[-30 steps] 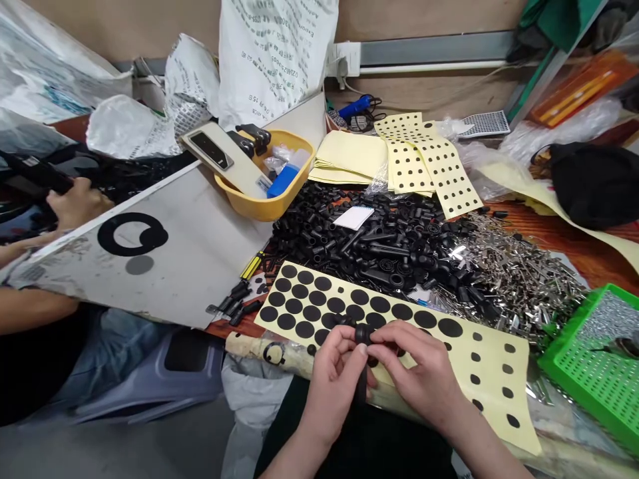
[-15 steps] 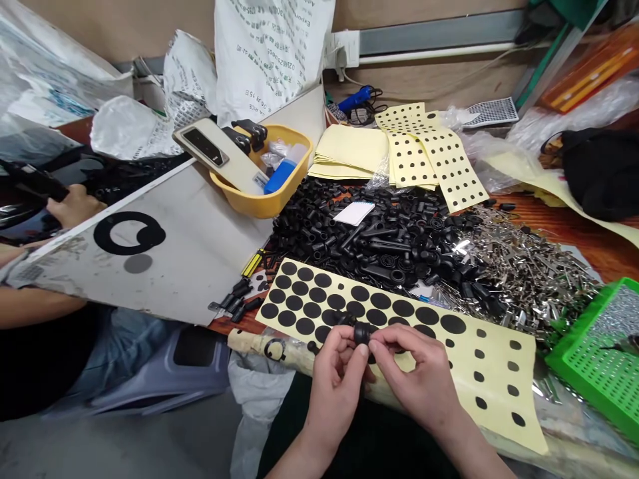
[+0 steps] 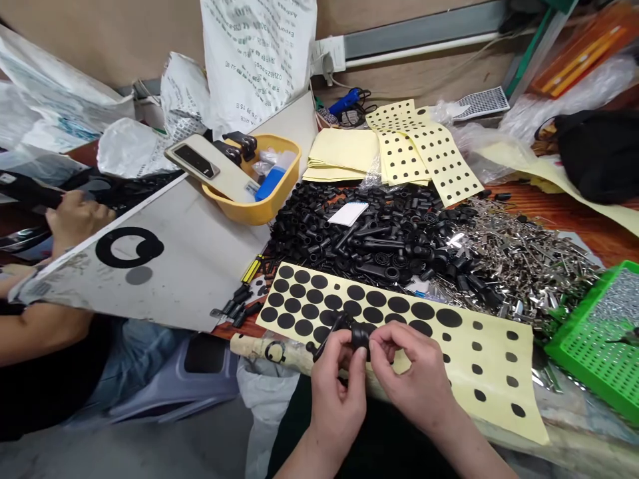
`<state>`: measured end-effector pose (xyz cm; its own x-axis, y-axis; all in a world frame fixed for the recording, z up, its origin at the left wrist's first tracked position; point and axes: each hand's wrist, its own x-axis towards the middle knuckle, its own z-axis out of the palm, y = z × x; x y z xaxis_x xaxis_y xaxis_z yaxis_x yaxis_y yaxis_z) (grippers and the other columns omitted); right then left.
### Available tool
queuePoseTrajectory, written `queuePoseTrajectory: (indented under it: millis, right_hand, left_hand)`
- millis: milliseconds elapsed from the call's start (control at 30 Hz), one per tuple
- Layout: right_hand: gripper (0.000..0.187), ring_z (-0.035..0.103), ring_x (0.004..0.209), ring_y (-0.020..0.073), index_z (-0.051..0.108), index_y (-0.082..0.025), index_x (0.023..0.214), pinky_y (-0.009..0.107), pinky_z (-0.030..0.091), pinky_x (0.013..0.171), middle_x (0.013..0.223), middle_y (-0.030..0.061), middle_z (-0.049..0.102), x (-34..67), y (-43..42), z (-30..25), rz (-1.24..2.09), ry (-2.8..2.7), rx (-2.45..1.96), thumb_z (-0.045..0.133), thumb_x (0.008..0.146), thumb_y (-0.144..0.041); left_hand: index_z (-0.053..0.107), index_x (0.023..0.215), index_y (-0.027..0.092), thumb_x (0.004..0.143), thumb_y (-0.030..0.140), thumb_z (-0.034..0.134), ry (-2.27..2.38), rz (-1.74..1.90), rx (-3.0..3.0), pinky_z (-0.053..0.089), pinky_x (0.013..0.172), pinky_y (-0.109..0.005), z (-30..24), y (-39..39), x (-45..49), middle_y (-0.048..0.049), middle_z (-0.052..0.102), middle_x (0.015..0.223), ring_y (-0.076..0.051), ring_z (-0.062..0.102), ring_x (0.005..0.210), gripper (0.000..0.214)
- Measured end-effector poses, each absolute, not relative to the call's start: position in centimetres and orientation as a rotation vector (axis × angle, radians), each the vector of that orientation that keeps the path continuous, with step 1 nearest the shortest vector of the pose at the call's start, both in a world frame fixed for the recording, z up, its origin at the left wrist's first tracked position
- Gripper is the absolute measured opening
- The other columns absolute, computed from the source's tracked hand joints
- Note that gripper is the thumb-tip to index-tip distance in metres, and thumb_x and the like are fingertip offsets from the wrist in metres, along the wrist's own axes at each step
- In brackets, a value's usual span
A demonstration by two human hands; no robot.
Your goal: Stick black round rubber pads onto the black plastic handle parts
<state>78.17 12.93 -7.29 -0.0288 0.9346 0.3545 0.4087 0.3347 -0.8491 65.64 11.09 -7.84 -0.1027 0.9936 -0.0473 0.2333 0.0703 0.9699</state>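
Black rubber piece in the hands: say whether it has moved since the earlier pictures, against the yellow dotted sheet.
Yes. The black rubber piece has turned: its stem now points left over the yellow dotted sheet, not downward.

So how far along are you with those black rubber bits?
Looks done: a few black pieces lie apart by the white board. In hand: your left hand and right hand pinch one black piece over the dotted yellow sheet. Left: a big black heap.
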Motion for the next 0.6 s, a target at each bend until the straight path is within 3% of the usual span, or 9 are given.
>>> queuePoseTrajectory:
  millis: [133, 333, 467, 600]
  right_hand:
    - [0.014, 0.049, 0.054, 0.0100, 0.052, -0.020, 0.068, 0.022, 0.042, 0.051, 0.062, -0.0020, 0.054, 78.0, 12.7, -7.2, 0.746, -1.599, -1.235, 0.051, 0.080, -0.012]
    - [0.017, 0.058, 0.058, 0.0119, 0.060, -0.019, 0.072, 0.023, 0.049, 0.056, 0.065, 0.0003, 0.062, 78.4, 12.5, -7.9, 0.976, -1.321, -1.295, 0.055, 0.086, -0.027]
    - [0.019, 0.063, 0.064, 0.0141, 0.067, -0.019, 0.083, 0.023, 0.052, 0.059, 0.075, 0.0032, 0.068, 78.8, 12.6, -8.1, 1.096, -1.215, -1.293, 0.061, 0.084, -0.037]
    - [0.020, 0.068, 0.069, 0.0165, 0.070, -0.019, 0.082, 0.024, 0.054, 0.062, 0.077, 0.0045, 0.072, 78.3, 12.5, -7.2, 1.216, -1.247, -1.227, 0.061, 0.084, -0.037]
  left_hand:
    - [0.061, 0.090, 0.021, 0.085, 0.028, 0.063, 1.375, 1.126, 1.159, 0.048, 0.068, -0.025, -7.6, 11.1, 65.5, -0.0016, 0.063, 0.074, -0.016, 0.057, 0.066, 0.009]
    - [0.053, 0.096, 0.018, 0.085, 0.033, 0.061, 0.990, 1.100, 0.649, 0.046, 0.052, -0.023, -7.4, 11.2, 64.5, -0.0027, 0.065, 0.081, -0.011, 0.055, 0.052, 0.020]
    - [0.049, 0.100, 0.018, 0.089, 0.031, 0.056, 0.938, 1.107, 0.597, 0.046, 0.048, -0.023, -7.1, 11.1, 64.0, -0.0030, 0.065, 0.081, -0.011, 0.055, 0.050, 0.019]
    - [0.048, 0.101, 0.019, 0.088, 0.031, 0.059, 0.891, 1.144, 0.619, 0.046, 0.050, -0.023, -7.2, 10.8, 64.0, -0.0005, 0.064, 0.078, -0.010, 0.056, 0.051, 0.021]
